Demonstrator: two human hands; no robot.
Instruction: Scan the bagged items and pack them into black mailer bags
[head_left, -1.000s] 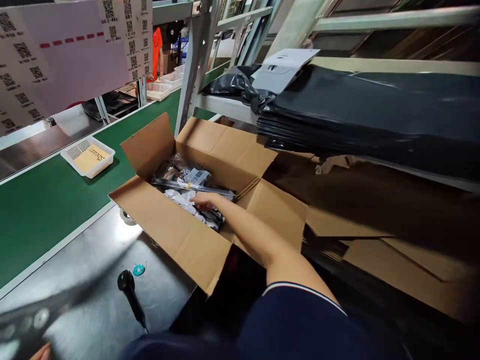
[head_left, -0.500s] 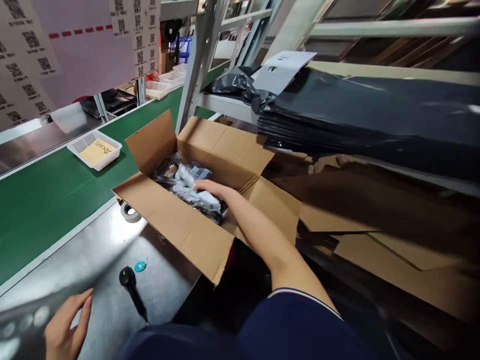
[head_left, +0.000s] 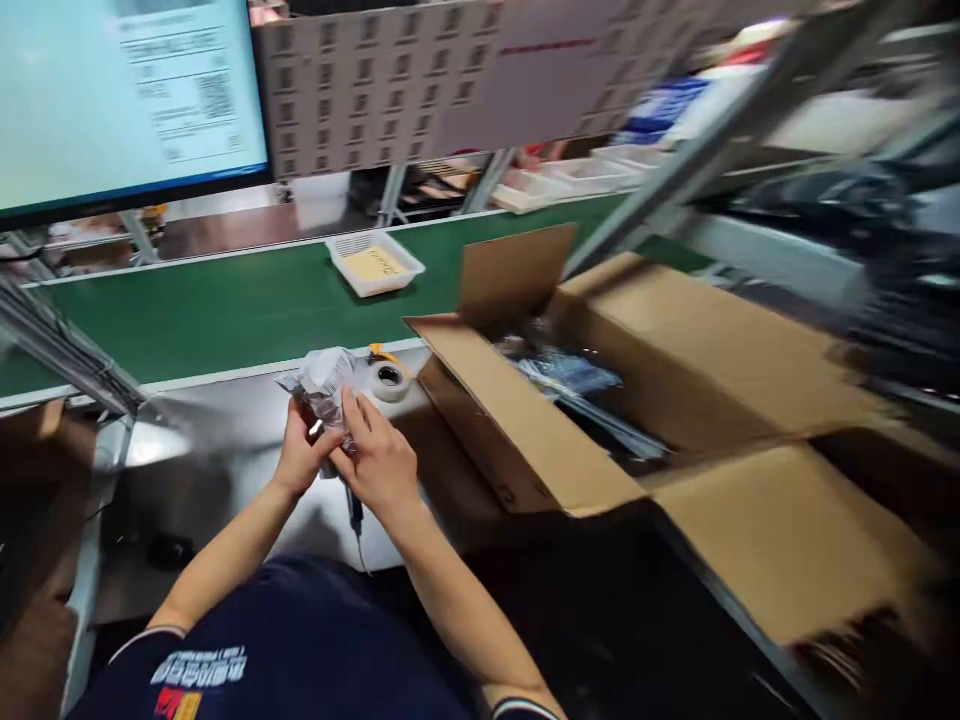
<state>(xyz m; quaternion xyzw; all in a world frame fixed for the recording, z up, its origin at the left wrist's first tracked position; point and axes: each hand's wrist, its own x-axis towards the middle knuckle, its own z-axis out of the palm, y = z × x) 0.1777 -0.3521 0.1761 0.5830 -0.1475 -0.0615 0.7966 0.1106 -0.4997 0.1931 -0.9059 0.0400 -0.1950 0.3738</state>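
Both my hands meet over the metal worktable [head_left: 225,470], holding one clear plastic packet [head_left: 324,388] with something dark inside. My left hand [head_left: 302,455] grips its lower left side. My right hand [head_left: 379,460] pinches it from the right, fingers closed on the plastic. A black scanner handle [head_left: 354,512] shows just under my right hand. To the right stands an open cardboard box [head_left: 525,440] with several more packets [head_left: 570,375] inside. A roll of tape [head_left: 390,380] lies just behind the held packet.
A green conveyor belt [head_left: 225,310] runs behind the table with a white basket [head_left: 375,264] on it. A monitor [head_left: 127,100] hangs at upper left beside sheets of QR codes [head_left: 420,80]. Flattened cardboard [head_left: 787,530] lies at right. A metal rack [head_left: 750,130] is blurred.
My right hand left the box with a packet and came over the table. My left hand rose to take hold of it too. The view swung left.
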